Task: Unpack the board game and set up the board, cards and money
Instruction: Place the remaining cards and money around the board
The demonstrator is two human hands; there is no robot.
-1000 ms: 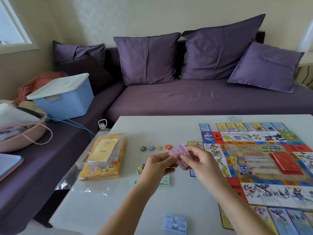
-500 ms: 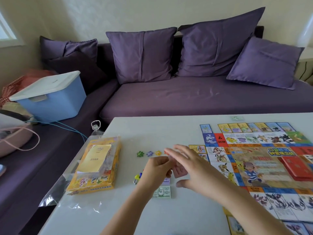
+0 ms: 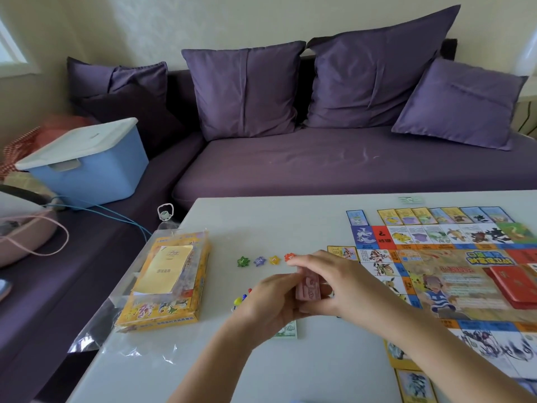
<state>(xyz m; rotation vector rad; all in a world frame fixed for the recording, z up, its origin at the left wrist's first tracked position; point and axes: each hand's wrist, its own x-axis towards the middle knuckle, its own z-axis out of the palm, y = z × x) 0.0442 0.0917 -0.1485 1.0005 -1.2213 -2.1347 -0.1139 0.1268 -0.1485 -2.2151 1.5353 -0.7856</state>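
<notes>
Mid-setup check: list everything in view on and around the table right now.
table: one, white, foreground.
game board: one, multicoloured, table's right side.
red card stack: one, red, on the board.
star tokens: four, green, purple, yellow, orange, row left of the board.
game box: one, yellow, in clear bag, table's left.
green banknotes: one stack, green, under the left wrist.
pink banknotes: one bundle, pink, between both hands.
storage bin: one, blue with white lid, on the sofa.
sofa: one, purple, behind the table.
left hand: one, grips the pink banknotes.
right hand: one, pinches the pink banknotes.
</notes>
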